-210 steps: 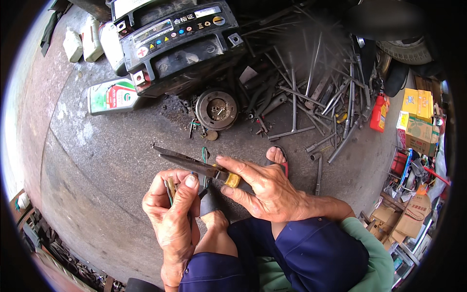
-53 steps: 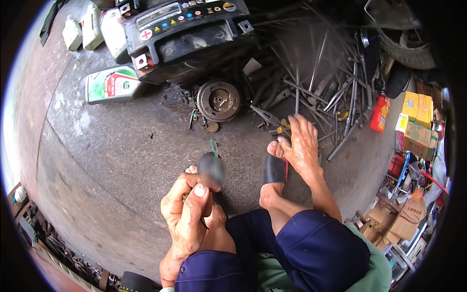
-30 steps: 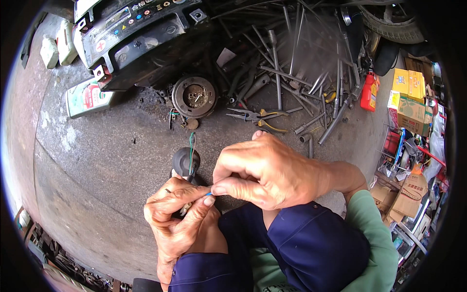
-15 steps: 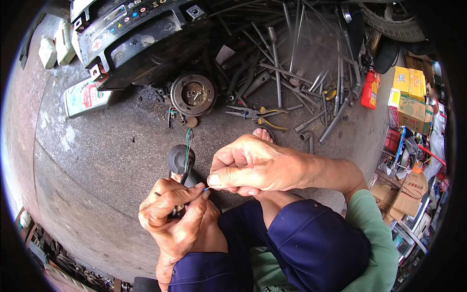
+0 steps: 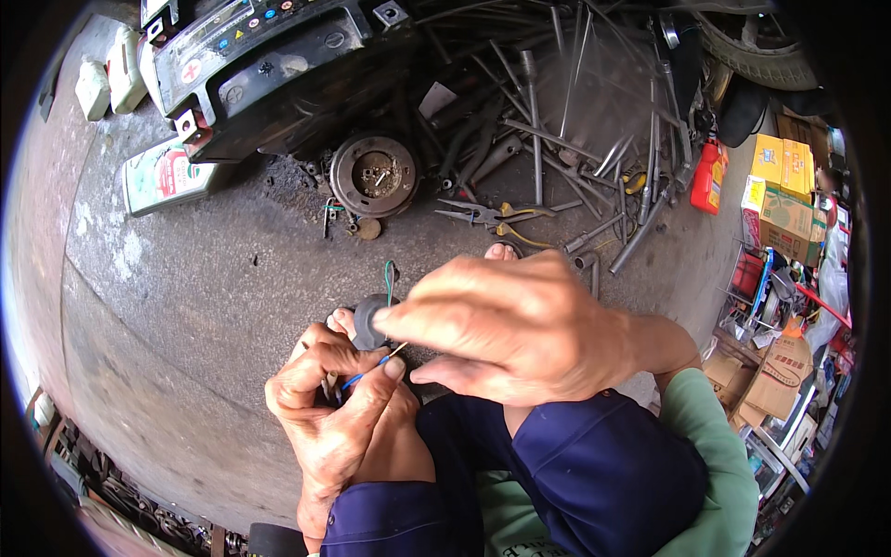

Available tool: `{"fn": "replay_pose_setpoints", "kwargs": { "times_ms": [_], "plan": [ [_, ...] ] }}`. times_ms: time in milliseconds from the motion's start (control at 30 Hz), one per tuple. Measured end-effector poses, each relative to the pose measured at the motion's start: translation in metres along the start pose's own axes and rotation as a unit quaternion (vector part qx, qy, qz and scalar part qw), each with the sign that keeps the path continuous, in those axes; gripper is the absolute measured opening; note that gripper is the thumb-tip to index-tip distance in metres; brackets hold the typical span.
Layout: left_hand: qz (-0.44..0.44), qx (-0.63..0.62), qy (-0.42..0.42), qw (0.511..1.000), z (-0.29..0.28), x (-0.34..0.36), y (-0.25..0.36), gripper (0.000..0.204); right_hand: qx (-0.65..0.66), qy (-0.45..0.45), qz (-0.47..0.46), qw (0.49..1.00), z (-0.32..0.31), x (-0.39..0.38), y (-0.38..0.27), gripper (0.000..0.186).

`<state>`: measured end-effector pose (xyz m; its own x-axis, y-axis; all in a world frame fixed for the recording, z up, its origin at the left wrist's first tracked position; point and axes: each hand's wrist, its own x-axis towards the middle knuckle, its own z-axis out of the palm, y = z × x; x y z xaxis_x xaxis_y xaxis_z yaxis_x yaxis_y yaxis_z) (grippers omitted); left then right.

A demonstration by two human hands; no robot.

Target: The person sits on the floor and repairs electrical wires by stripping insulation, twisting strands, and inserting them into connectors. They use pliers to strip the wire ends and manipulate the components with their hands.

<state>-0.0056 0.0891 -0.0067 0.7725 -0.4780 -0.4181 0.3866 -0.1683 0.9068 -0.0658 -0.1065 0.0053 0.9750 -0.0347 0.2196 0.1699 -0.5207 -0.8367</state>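
Note:
My left hand (image 5: 325, 404) is closed, with thumb and forefinger pinching a blue wire (image 5: 354, 381). A short bare copper-coloured end (image 5: 399, 349) of it sticks out past the fingertips, toward my other hand. My right hand (image 5: 524, 325) is just right of it, slightly blurred, its thumb apart from the extended fingers and nothing visible in it. Beyond the pinch is a round dark grey part (image 5: 370, 327), partly covered by my right fingers. A looped green wire (image 5: 389, 277) rises behind it; where that wire leads is hidden.
Ahead on the floor are a metal ring-shaped dish (image 5: 374, 176) holding small parts, yellow-handled pliers (image 5: 497, 213) and a heap of metal rods and tools (image 5: 538, 130). A large battery (image 5: 269, 70) stands far left near a jug (image 5: 167, 176). Cardboard boxes (image 5: 784, 195) and a red bottle (image 5: 709, 176) are right.
My right hand has let go of the wire end and opened, moving slightly up and away. More of the blue wire shows in my left hand. The round part has shifted slightly right.

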Motion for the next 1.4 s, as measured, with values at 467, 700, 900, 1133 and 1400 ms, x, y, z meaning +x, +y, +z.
{"fn": "replay_pose_setpoints", "kwargs": {
  "times_ms": [467,700,900,1133,1400],
  "plan": [
    [-0.016,-0.008,-0.061,0.998,0.002,0.003,0.005,0.011,0.229,-0.088,0.212,0.946,-0.003,-0.002,0.004,0.01],
    [0.036,0.06,-0.055,0.996,-0.002,0.003,0.003,0.015,0.473,-0.125,0.481,0.728,-0.001,0.004,0.005,0.02],
    [0.078,0.12,-0.03,0.989,0.0,0.002,0.002,0.016,0.508,-0.119,0.569,0.636,0.005,0.004,0.006,0.02],
    [0.094,0.133,0.006,0.987,0.0,0.001,0.001,0.018,0.475,-0.091,0.464,0.742,0.017,-0.006,0.005,0.018],
    [0.122,0.124,0.018,0.985,0.002,0.002,0.002,0.016,0.639,-0.082,0.571,0.509,0.016,0.0,0.008,0.019]
  ]
}}
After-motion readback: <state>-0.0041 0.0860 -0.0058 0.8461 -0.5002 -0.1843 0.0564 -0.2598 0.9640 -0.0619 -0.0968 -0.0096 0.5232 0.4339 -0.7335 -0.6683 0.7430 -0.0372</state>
